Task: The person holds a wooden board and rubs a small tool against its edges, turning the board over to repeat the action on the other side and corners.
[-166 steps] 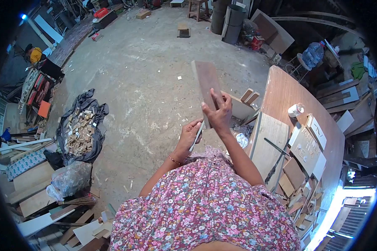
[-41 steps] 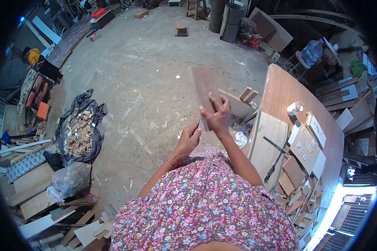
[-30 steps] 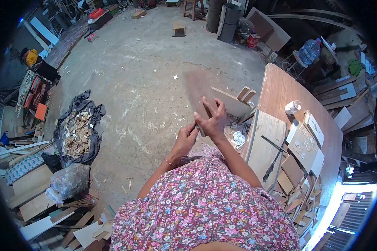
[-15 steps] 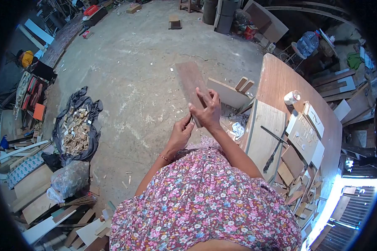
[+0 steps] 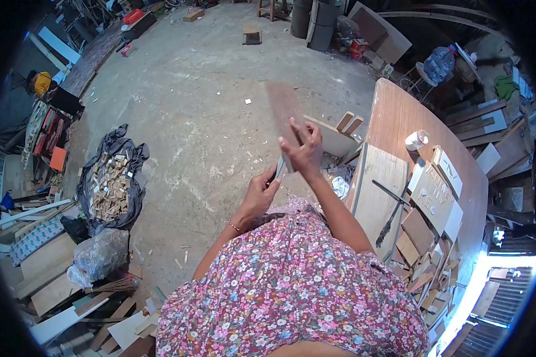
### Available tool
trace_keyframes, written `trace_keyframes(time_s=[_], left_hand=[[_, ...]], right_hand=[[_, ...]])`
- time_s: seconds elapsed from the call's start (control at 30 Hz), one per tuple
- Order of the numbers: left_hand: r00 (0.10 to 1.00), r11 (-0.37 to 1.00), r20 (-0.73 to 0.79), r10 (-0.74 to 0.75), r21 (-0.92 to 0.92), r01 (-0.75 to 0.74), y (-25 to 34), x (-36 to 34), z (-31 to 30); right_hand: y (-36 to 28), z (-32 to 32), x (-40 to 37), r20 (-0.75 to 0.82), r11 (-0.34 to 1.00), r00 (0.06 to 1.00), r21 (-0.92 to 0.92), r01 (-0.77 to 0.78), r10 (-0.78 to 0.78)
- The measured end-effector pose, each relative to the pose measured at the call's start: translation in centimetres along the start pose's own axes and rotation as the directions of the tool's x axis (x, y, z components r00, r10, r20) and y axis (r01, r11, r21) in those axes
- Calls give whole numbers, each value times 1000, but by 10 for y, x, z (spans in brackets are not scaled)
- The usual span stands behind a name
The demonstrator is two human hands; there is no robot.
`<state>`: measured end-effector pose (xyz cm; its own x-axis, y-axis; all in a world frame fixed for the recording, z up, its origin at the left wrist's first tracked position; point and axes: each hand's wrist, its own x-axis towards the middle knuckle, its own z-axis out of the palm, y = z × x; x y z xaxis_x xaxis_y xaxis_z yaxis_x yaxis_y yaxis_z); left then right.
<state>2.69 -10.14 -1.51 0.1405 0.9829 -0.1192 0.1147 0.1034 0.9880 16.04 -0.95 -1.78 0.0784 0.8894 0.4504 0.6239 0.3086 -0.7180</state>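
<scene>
A long flat brown wooden board [image 5: 281, 102], blurred by motion, slants away in front of me over the floor. My right hand [image 5: 305, 149] grips its near half from above, fingers bent around a raised bar on the board. Low in front of my body, my left hand [image 5: 258, 193] pinches a thin, narrow piece [image 5: 279, 169] turned edge-on. That piece's upper end meets the board's left edge near my right thumb; its kind is too small to make out.
To the right stands a wooden table [image 5: 393, 113] with a white jar [image 5: 417, 140], lettered boards [image 5: 432, 193] and wood offcuts. A dark cloth [image 5: 138, 159] piled with wood scraps [image 5: 110, 193] lies on the floor at left, near a clear plastic bag [image 5: 101, 256].
The board and my right hand have shifted right, with the board now blurred. My left hand has moved slightly right and down, and more of the thin piece shows.
</scene>
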Motion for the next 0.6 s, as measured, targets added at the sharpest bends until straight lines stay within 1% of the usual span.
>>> trace_keyframes(time_s=[0.07, 0.1, 0.13, 0.2, 0.23, 0.27, 0.3, 0.33, 0.4, 0.43, 0.47, 0.53, 0.57, 0.6], left_hand=[[1000, 1000, 27, 2, 25, -2, 10, -3, 1], [1000, 1000, 20, -9, 24, 8, 16, -6, 1], [1000, 1000, 11, -19, 23, 19, 19, -6, 1], [1000, 1000, -1, -28, -11, 27, 13, -1, 0], [999, 998, -12, -42, -45, 41, 8, 0, 0], [999, 998, -15, -40, -46, 39, 6, 1, 0], [999, 999, -33, 37, 10, -37, 3, 1, 0], [993, 992, -46, 110, 67, -107, 1, 1, 0], [996, 993, -42, 80, 87, -76, 0, 0, -1], [998, 993, -33, 61, 105, -57, 1, 2, -2], [998, 992, -31, 63, 107, -59, 3, 1, -1], [998, 993, -36, 56, 102, -52, 6, -1, 1], [998, 993, -34, 56, 103, -53, 6, -1, 1], [995, 993, -44, 84, 83, -81, 5, -1, 2]], right_hand=[[16, 5, 13, -67, 985, 986, 87, -146, 152], [15, 4, 15, -65, 982, 984, 101, -159, 166], [12, 3, 14, -68, 982, 984, 102, -157, 164], [3, 0, 2, -93, 999, 996, -43, -11, 7], [-5, -3, -6, -90, 999, 996, -42, -8, 4], [-15, -7, -13, -56, 999, 998, -3, 40, -40], [-19, -9, -15, -26, 995, 996, 37, 88, -87], [-19, -9, -13, -25, 995, 996, 38, 89, -88], [-15, -7, -6, -2, 999, 999, -8, 39, -39], [-7, -2, 0, -26, 1000, 1000, 31, -6, 7], [-2, 0, 5, -30, 1000, 1000, 31, -7, 8], [-2, 0, 11, -55, 994, 993, 23, -106, 107], [-3, 0, 10, -74, 997, 994, -25, -77, 75], [-7, -2, 7, -75, 997, 994, -26, -76, 74]])
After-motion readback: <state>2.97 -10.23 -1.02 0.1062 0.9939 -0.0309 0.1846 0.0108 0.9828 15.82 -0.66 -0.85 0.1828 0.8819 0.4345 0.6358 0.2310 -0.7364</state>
